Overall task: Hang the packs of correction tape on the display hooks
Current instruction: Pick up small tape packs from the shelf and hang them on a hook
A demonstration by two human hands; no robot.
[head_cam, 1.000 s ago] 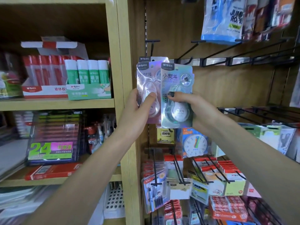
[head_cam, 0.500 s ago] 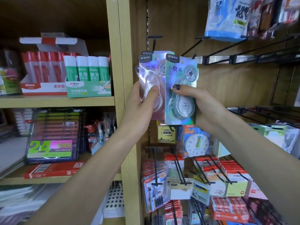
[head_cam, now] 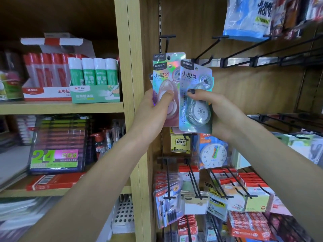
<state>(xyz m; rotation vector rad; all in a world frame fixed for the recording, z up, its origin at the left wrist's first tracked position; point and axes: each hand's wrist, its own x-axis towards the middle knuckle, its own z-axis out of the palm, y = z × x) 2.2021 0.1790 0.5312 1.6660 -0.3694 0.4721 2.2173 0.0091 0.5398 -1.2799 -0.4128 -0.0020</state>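
Note:
My left hand grips a small stack of pink correction tape packs, thumb pressed on the front blister. My right hand holds a single holographic blue-grey correction tape pack, its thumb across the blister, held just right of and overlapping the pink stack. Both are raised in front of the wooden back panel. An empty black display hook juts out just above the pink packs, and another empty hook slants down above the blue pack. The hang holes sit below the hooks.
A wooden upright divides the shelves on the left, with glue stick boxes, from the hook wall. Lower hooks carry sticky notes, a toy clock pack and pen packs. A jump rope bag hangs top right.
Both hands have moved slightly with the packs; the blue pack in my right hand now sits a little lower against the pink stack than before.

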